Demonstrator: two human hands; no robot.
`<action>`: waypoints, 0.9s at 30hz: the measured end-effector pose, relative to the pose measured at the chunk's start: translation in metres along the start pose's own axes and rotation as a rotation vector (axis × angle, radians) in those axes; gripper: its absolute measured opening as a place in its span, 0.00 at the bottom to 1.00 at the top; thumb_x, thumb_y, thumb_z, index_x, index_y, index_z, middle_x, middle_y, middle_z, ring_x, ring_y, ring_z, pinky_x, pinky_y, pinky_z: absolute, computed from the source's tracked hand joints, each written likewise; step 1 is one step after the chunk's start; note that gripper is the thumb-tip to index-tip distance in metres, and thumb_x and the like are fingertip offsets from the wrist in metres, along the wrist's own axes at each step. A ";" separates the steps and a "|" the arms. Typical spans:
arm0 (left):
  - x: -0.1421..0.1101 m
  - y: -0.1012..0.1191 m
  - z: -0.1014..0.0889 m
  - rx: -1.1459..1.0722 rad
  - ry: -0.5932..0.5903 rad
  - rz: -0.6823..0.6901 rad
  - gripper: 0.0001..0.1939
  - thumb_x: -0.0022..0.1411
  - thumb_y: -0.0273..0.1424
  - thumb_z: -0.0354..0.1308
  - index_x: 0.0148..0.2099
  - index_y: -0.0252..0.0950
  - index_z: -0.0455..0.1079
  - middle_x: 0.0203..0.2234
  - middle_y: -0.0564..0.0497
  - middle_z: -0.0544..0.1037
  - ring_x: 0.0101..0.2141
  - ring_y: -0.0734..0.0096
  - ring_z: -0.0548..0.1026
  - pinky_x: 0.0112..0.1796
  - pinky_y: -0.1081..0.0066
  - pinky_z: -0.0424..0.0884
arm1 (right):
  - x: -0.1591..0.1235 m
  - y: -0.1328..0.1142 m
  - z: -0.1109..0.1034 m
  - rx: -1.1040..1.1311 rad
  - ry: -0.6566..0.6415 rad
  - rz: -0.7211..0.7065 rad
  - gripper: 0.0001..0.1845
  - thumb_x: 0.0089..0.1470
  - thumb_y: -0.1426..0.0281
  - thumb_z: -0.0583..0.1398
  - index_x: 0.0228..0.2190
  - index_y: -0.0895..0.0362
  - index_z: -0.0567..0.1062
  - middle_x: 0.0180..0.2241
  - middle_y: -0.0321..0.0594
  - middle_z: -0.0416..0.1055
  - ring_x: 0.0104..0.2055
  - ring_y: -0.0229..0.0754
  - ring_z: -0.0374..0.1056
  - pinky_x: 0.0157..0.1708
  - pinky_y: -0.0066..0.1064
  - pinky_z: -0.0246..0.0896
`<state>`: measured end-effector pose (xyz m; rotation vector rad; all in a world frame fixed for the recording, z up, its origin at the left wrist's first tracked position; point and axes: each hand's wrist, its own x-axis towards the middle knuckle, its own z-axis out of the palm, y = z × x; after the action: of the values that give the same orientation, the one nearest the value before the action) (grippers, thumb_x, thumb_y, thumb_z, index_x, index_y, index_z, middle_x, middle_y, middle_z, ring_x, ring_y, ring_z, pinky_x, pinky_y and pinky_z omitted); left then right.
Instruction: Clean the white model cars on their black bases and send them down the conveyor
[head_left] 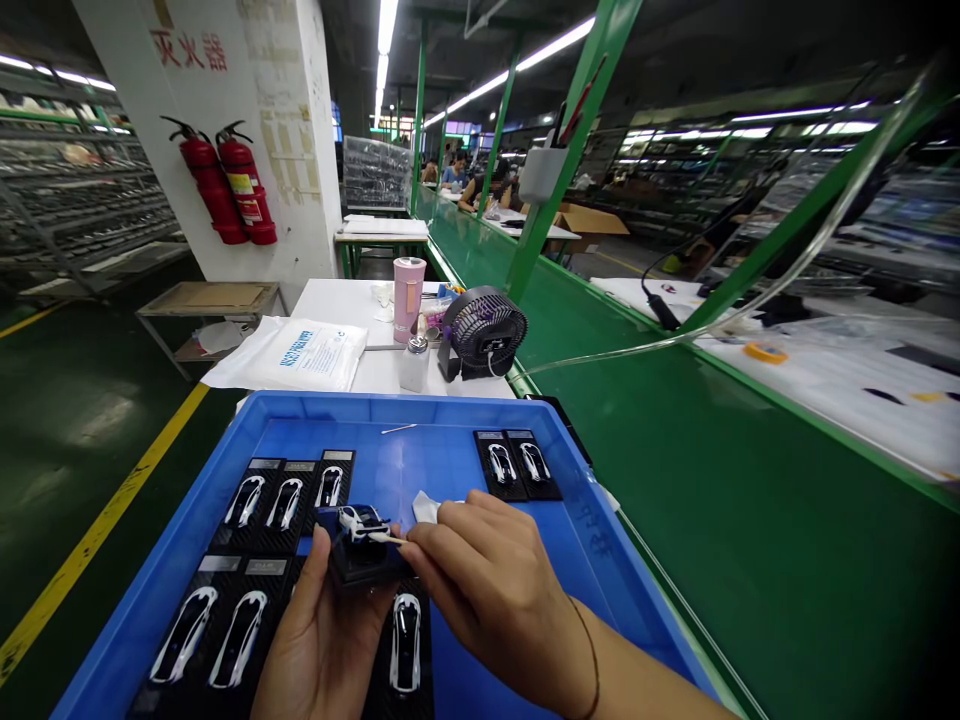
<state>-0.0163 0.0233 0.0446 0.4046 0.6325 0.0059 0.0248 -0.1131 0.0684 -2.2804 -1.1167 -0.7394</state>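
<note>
Miniature white car sits on a black display base gripped in the left hand, over a blue plastic tray. The right hand pinches a cotton swab narrowly, its tip against the car. The car looks light and fragile, safest held by the stiffer base. Black carded model cars lie beside the hands.

The head-worn camera is looking forward and down, close above a shallow blue plastic tray, facing along a long green conveyor bench.
</note>
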 end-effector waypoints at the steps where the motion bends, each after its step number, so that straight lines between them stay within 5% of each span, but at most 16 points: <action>1: 0.000 0.000 0.001 0.002 -0.008 -0.004 0.16 0.63 0.25 0.43 0.34 0.28 0.73 0.35 0.37 0.76 0.37 0.60 0.75 0.36 0.61 0.73 | 0.000 0.000 0.000 -0.006 0.000 -0.005 0.07 0.54 0.73 0.54 0.26 0.61 0.67 0.21 0.35 0.58 0.24 0.29 0.47 0.29 0.23 0.39; 27: -0.001 0.000 0.001 0.001 0.056 0.041 0.12 0.61 0.23 0.46 0.34 0.30 0.72 0.33 0.42 0.77 0.34 0.64 0.76 0.35 0.64 0.74 | -0.002 0.000 -0.005 0.002 -0.016 0.029 0.04 0.54 0.73 0.55 0.28 0.60 0.69 0.22 0.35 0.57 0.24 0.28 0.46 0.29 0.24 0.40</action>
<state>-0.0160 0.0231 0.0458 0.4196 0.6788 0.0563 0.0223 -0.1174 0.0708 -2.2998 -1.0892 -0.7104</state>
